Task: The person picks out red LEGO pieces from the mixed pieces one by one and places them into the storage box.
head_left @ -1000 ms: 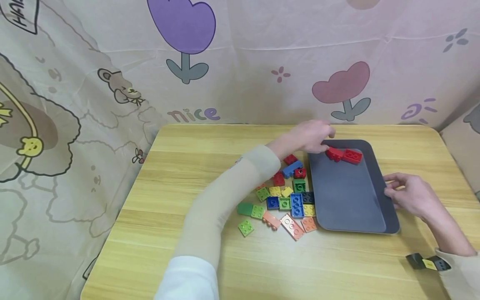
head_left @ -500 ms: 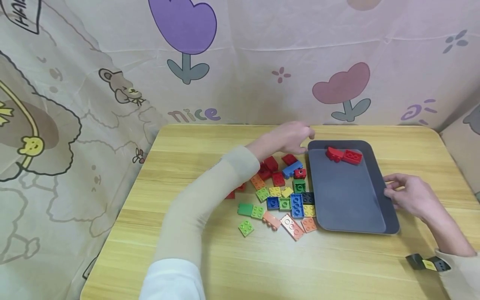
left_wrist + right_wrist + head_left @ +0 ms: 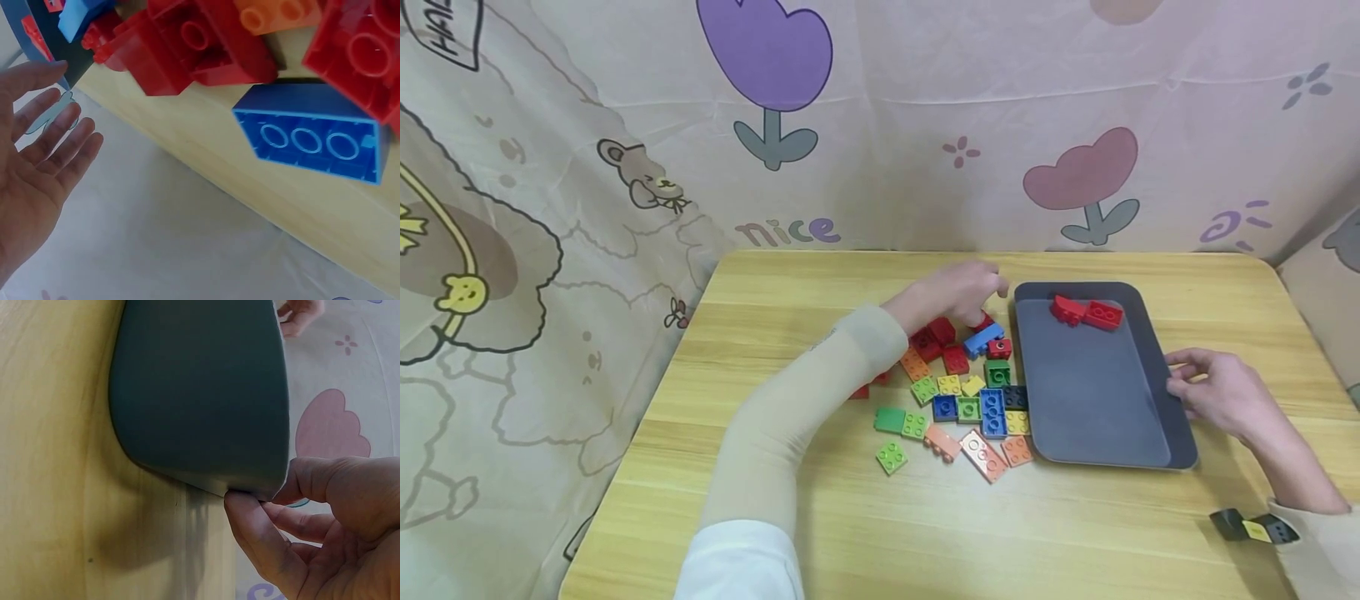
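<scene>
My left hand [image 3: 964, 292] hovers over the back of a pile of toy building bricks, just above a red brick [image 3: 984, 321] it partly hides. In the left wrist view, the fingers of the left hand [image 3: 37, 144] are apart with nothing between them. Beside it are several red bricks [image 3: 150, 56] and a long blue brick [image 3: 312, 134]. At the right, my right hand [image 3: 1221, 392] pinches the side wall of a dark grey tray [image 3: 1093, 400] between thumb and fingers. Two red bricks [image 3: 1086, 312] lie in the tray's back end.
Left of the tray, bricks lie on the wooden table [image 3: 887, 533], among them a green brick [image 3: 890, 419], a blue brick [image 3: 992, 412] and an orange brick [image 3: 914, 364]. A printed cloth [image 3: 895, 125] hangs behind the table. A black strap [image 3: 1255, 527] sits by the right sleeve.
My left hand has moved left from the tray's back corner, then down toward the red brick at the back of the pile. My right hand stays on the tray wall.
</scene>
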Tool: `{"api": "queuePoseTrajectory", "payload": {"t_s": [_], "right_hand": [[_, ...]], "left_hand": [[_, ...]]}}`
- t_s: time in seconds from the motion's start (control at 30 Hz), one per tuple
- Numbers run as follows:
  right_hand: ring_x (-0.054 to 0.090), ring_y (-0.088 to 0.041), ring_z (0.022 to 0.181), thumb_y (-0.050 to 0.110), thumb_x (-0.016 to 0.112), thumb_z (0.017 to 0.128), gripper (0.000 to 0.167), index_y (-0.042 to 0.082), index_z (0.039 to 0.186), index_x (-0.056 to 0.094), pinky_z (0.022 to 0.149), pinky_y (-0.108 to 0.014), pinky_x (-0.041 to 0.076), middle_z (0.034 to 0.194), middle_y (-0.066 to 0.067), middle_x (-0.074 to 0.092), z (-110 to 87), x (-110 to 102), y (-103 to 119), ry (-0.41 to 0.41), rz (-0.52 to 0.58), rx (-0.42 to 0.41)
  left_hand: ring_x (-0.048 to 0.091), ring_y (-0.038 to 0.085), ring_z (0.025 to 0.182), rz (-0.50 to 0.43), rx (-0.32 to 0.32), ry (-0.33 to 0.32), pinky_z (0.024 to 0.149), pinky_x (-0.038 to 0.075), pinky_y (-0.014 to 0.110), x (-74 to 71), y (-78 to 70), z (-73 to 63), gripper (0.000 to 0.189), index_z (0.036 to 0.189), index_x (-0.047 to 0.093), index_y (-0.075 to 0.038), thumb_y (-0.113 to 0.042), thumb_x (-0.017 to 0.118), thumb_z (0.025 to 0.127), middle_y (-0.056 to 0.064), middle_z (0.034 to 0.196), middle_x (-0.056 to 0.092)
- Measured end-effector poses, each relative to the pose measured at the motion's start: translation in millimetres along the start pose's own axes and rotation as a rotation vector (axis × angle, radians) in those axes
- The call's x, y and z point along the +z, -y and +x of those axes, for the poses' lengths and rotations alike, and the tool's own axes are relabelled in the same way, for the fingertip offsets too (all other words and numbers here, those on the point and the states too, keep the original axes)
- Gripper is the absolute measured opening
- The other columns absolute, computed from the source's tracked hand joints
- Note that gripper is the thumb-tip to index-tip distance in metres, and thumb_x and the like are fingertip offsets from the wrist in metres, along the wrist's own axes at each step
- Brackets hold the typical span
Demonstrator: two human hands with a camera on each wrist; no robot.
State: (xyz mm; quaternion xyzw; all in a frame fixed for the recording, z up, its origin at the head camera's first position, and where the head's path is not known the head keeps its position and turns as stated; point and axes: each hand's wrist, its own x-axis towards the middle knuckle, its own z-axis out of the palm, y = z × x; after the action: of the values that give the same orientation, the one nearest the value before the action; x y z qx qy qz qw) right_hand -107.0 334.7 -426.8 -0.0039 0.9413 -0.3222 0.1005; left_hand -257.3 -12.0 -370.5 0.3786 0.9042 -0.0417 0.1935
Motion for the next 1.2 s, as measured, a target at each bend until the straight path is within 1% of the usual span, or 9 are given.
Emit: {"api": "queuePoseTrajectory", "payload": {"t_s": [0.2,0.33,0.47,0.63,0.77,0.9,1.03,1.2], "right_hand": [[0.063,0.002,0.065,0.002,0.064,0.097,0.039,-0.016,0.131,0.058,0.055,-0.026,0.057,0.104,-0.031,0.069,-0.5,0.1,0.4,-0.001,-0.002,0.000],[0.063,0.002,0.065,0.002,0.064,0.097,0.039,-0.016,0.131,0.058,0.055,-0.026,0.057,0.105,-0.031,0.069,-0.7,0.4,0.2,-0.002,-0.001,0.004],[0.063,0.001,0.064,0.003,0.064,0.097,0.039,-0.016,0.131,0.058,0.054,-0.026,0.057,0.105,-0.031,0.070,-0.8,0.8,-0.1,-0.004,-0.002,0.006],[0.063,0.001,0.064,0.002,0.065,0.097,0.039,-0.016,0.131,0.058,0.054,-0.026,0.057,0.104,-0.030,0.070,-0.8,1.3,0.1,-0.009,-0.003,0.007],[0.063,0.001,0.065,0.002,0.064,0.097,0.039,-0.016,0.132,0.058,0.055,-0.026,0.057,0.106,-0.031,0.069,-0.4,0.8,0.4,-0.004,-0.001,0.014],[0.063,0.002,0.066,0.002,0.064,0.098,0.040,-0.016,0.133,0.057,0.055,-0.026,0.057,0.107,-0.033,0.068,0.0,0.6,0.7,0.000,0.000,0.016],[0.063,0.001,0.066,0.002,0.064,0.097,0.040,-0.016,0.132,0.058,0.054,-0.026,0.057,0.106,-0.032,0.069,0.1,0.9,0.8,-0.006,-0.001,0.008],[0.062,0.001,0.066,0.002,0.064,0.097,0.040,-0.017,0.132,0.057,0.055,-0.026,0.056,0.106,-0.031,0.069,-0.1,0.8,0.1,-0.003,0.002,0.008]], "left_hand": [[0.056,0.019,0.130,-0.036,-0.039,0.049,0.114,0.052,0.030,9.4,2.2,-1.4,0.061,0.151,0.057,-0.018,-0.016,0.077,0.093,0.004,0.153,0.057],[0.056,0.017,0.129,-0.050,-0.054,0.070,0.114,0.052,0.029,14.6,2.8,0.1,0.062,0.151,0.057,-0.020,-0.016,0.079,0.093,0.003,0.154,0.057],[0.055,0.017,0.129,-0.053,-0.053,0.083,0.114,0.052,0.029,19.0,1.7,2.3,0.061,0.151,0.058,-0.021,-0.016,0.079,0.094,0.003,0.153,0.057],[0.056,0.016,0.131,-0.075,-0.042,0.083,0.115,0.051,0.030,24.1,-0.8,5.2,0.056,0.150,0.059,-0.020,-0.010,0.075,0.097,0.003,0.152,0.058],[0.055,0.016,0.133,-0.104,-0.049,0.087,0.116,0.050,0.030,26.3,-3.3,6.6,0.054,0.150,0.059,-0.021,-0.007,0.072,0.099,0.003,0.152,0.057],[0.055,0.015,0.132,-0.105,-0.055,0.090,0.117,0.050,0.029,26.5,-5.6,7.6,0.054,0.150,0.059,-0.022,-0.006,0.071,0.099,0.002,0.151,0.057],[0.055,0.015,0.130,-0.091,-0.048,0.089,0.117,0.050,0.029,25.9,-7.4,8.6,0.051,0.148,0.060,-0.021,-0.005,0.069,0.100,0.002,0.150,0.058],[0.057,0.015,0.123,-0.090,-0.028,0.084,0.113,0.052,0.028,27.4,-7.1,10.2,0.044,0.141,0.066,-0.019,-0.006,0.070,0.100,0.001,0.144,0.062]]}}
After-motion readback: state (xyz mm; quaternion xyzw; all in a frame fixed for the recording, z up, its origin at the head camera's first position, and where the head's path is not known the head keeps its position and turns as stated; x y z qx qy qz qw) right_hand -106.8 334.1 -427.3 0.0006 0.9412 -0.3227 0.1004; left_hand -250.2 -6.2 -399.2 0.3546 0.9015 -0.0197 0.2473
